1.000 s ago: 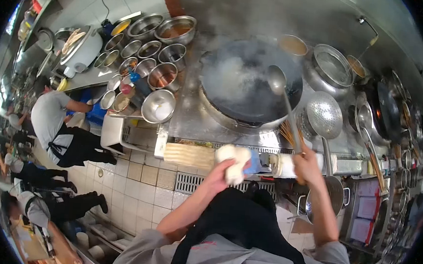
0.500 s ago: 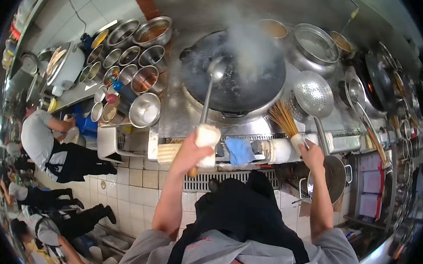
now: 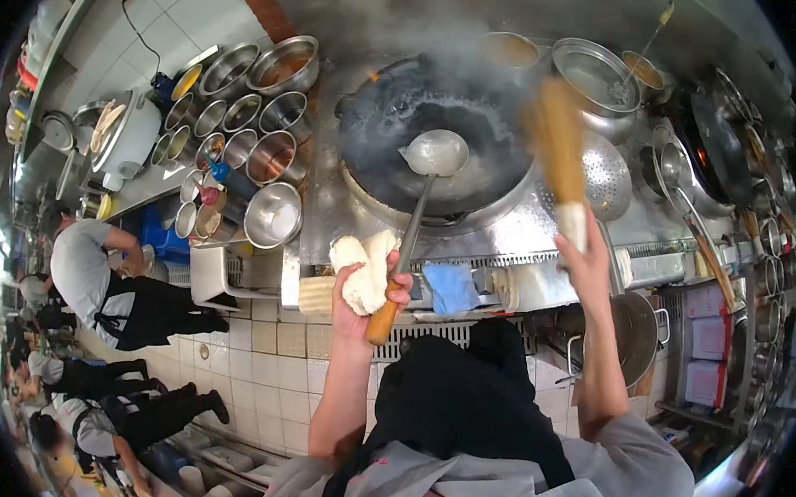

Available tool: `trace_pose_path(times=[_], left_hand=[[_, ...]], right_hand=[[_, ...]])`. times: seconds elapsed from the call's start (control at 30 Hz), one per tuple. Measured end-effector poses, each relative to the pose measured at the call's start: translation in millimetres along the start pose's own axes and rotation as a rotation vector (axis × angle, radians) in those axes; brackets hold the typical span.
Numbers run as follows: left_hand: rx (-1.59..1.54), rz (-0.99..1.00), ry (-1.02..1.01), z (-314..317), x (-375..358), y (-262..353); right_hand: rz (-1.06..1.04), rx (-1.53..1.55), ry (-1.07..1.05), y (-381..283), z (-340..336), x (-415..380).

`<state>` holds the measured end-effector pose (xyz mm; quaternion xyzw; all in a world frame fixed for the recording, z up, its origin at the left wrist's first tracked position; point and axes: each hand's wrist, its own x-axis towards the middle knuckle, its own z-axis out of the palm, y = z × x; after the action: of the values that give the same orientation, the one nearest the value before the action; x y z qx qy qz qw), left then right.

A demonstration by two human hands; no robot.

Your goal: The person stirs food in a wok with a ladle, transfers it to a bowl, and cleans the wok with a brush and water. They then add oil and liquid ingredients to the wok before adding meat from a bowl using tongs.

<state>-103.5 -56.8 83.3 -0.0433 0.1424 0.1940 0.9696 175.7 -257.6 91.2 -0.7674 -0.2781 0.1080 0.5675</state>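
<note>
My left hand (image 3: 350,302) is closed around the wooden handle of a metal ladle (image 3: 437,151), with a folded cream cloth (image 3: 362,269) in the same grip. The ladle's bowl is over the big black wok (image 3: 369,140), where a little foamy liquid and steam show. My right hand (image 3: 585,269) grips the pale wrapped end of a bamboo wok brush (image 3: 560,149). Its bristles point up and away, smeared by motion, at the wok's right side. Behind the brush, a perforated strainer (image 3: 604,177) is partly hidden.
Metal bowls and pots (image 3: 275,157) crowd the left counter. A water-filled basin (image 3: 597,78) stands back right. A blue cloth (image 3: 451,287) lies on the stove's front ledge, and a deep pot (image 3: 627,334) sits below right. Co-workers (image 3: 92,264) stand at left.
My right hand has raised the brush from the stove's front edge toward the wok's right side. My left hand has turned, and the ladle bowl has shifted right and nearer to me.
</note>
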Motion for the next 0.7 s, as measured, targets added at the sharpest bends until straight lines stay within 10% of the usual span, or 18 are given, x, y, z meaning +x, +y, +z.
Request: trace_pose_path(times=[0.03, 0.1, 0.17, 0.5, 0.6, 0.7], left_hand=[[-0.011, -0.004, -0.011, -0.1, 0.7, 0.9], [-0.039, 0.012, 0.011, 2.0, 1.3, 1.2], [-0.062, 0.025, 0.011, 1.7, 0.5, 2.6], [-0.101, 0.031, -0.010, -9.4, 6.4, 24.3], [-0.100, 0.028, -0.017, -4.3, 4.8, 21.3], [-0.114, 0.027, -0.041, -6.9, 7.1, 24.6]], right_hand=[[-0.355, -0.401, 0.063, -3.0, 17.7, 23.1], [-0.224, -0.798, -0.194, -30.4, 56.6, 60.1], [-0.468, -0.855, -0.510, -4.1, 97.2, 115.3], [-0.556, -1.040, -0.384, -34.5, 135.6, 158.8], [-0.902, -0.855, -0.340, -6.3, 147.6, 142.4], [-0.674, -0.978, -0.317, -29.6, 149.2, 159.7]])
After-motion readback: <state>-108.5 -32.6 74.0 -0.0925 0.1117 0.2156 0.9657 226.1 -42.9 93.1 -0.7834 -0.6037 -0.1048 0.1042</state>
